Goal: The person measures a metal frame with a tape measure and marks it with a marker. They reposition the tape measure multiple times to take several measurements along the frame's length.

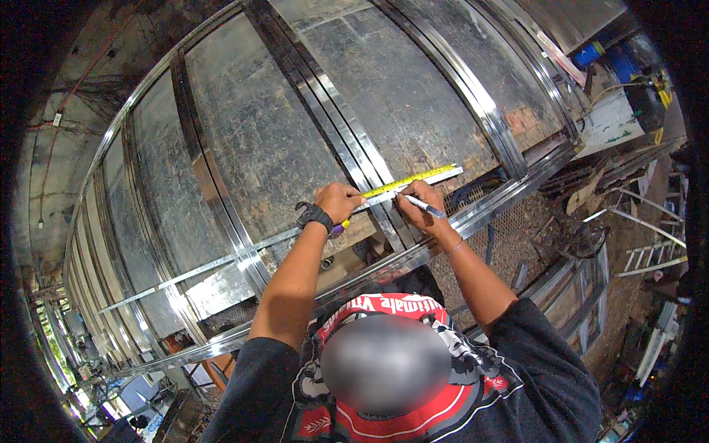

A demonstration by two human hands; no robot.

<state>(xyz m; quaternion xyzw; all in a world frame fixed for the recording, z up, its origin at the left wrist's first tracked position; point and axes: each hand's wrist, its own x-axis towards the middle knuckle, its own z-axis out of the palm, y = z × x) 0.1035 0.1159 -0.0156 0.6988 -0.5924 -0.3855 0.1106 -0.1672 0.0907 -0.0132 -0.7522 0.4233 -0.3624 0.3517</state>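
My left hand is closed on a tape measure, whose yellow blade stretches out to the right. Part of its yellow and dark case shows below that hand. Under the blade lies a long thin metal strip, crossing the shiny upright metal bars. Pinched in my right hand is a marker pen with a white and dark blue body. Its tip is at the strip, just below the blade and beside the double bar; whether it touches the metal I cannot tell.
The bars belong to a large metal frame with a shiny front rail, resting over worn dark boards. A white ladder and scrap pieces lie on the ground at right. Another metal frame sits lower right. Clutter lies at lower left.
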